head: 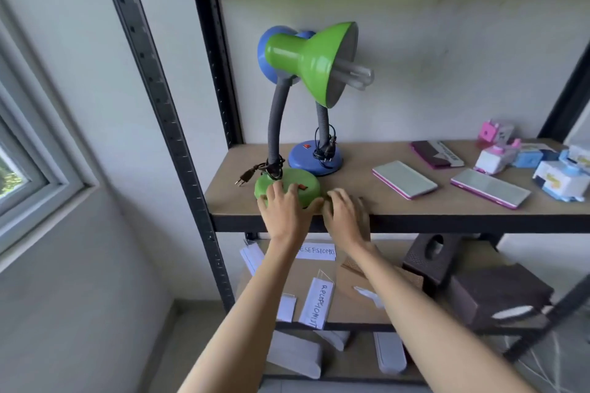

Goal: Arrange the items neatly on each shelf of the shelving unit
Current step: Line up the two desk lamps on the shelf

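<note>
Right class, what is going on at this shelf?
A person has both hands at the green lamp base, near the front edge of the shelf. The left hand lies on top; the right hand is at its right side. The blue lamp base stands just behind; flat pink-edged cases lie further right.

Left hand rested on the green lamp base; right hand lay just beside, at its 3 o'clock.

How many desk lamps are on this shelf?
2. The green lamp stands front left on the shelf, its base under the left hand; the blue lamp stands just behind it. None appear hidden.
</note>
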A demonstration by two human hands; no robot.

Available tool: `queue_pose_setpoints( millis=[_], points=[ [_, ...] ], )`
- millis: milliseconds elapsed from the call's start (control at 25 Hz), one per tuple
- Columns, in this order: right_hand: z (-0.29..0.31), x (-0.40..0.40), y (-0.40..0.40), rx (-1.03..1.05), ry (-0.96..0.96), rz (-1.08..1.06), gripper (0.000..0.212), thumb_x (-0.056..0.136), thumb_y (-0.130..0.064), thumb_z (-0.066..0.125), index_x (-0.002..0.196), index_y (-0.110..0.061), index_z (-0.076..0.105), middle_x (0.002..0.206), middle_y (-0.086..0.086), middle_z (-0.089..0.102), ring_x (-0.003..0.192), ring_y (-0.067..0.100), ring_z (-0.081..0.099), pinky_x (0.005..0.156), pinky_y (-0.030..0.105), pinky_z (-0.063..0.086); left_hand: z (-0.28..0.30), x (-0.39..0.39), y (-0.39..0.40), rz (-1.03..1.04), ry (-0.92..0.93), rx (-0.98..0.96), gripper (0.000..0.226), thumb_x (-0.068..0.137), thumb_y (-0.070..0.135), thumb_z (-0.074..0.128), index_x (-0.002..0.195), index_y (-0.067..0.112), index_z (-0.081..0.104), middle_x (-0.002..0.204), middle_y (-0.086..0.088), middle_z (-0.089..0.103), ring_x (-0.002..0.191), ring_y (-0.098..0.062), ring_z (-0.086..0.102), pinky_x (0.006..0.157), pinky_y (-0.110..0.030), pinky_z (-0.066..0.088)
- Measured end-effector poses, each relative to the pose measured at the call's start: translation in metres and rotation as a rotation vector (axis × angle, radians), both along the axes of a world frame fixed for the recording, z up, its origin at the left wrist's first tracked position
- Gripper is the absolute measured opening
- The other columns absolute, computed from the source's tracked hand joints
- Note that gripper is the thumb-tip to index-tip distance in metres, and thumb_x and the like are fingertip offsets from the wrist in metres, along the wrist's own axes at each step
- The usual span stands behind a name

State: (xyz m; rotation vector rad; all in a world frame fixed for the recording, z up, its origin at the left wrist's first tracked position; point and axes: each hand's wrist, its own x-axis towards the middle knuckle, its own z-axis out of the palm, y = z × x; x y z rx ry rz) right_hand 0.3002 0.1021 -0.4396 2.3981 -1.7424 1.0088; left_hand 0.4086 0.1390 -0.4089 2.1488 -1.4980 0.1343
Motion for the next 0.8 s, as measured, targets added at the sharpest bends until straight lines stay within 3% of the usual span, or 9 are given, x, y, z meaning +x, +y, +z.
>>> queue_pose_setpoints(
  millis=[200, 440, 640, 800],
  points=[
    [-0.02, 0.003, -0.003, -0.192, 0.113, -0.139, 0.027, 0.089, -0.024, 0.038, 0.086, -0.017, 0.064, 0.086, 0.0, 0.064, 0.076, 0.023, 0.061, 0.072, 0.035, 0.045, -0.015, 0.015, -0.005, -0.047, -0.043, -0.13, 0.046, 0.082, 0.05, 0.062, 0.12, 0.025, 0.061, 0.124, -0.003, 0.055, 0.121, -0.023, 0.046, 0.105, -0.039, 0.029],
    [-0.026, 0.006, -0.006, -0.303, 0.107, -0.175, 0.026, 0.088, -0.022, 0.039, 0.082, -0.017, 0.064, 0.082, -0.001, 0.063, 0.072, 0.023, 0.058, 0.07, 0.035, 0.041, -0.006, 0.061, -0.006, -0.223, 0.221, -0.035, 0.043, 0.077, 0.037, 0.074, 0.117, 0.025, 0.064, 0.128, 0.002, 0.052, 0.118, -0.025, 0.047, 0.096, -0.034, 0.041],
    [-0.027, 0.007, -0.008, -0.348, 0.089, -0.186, 0.025, 0.085, -0.02, 0.039, 0.079, -0.017, 0.063, 0.076, -0.002, 0.061, 0.069, 0.023, 0.057, 0.069, 0.034, 0.03, 0.003, 0.086, -0.006, -0.312, 0.296, 0.023, 0.038, 0.078, 0.02, 0.075, 0.114, 0.02, 0.066, 0.133, 0.0, 0.05, 0.122, -0.022, 0.047, 0.097, -0.02, 0.03],
    [-0.029, 0.006, -0.01, -0.365, 0.084, -0.181, 0.025, 0.086, -0.02, 0.039, 0.078, -0.017, 0.063, 0.075, -0.001, 0.06, 0.068, 0.023, 0.056, 0.068, 0.034, 0.029, 0.007, 0.104, -0.003, -0.382, 0.293, 0.076, 0.038, 0.079, 0.015, 0.074, 0.115, 0.021, 0.065, 0.138, 0.0, 0.049, 0.128, -0.019, 0.044, 0.103, -0.022, 0.028]
  ],
)
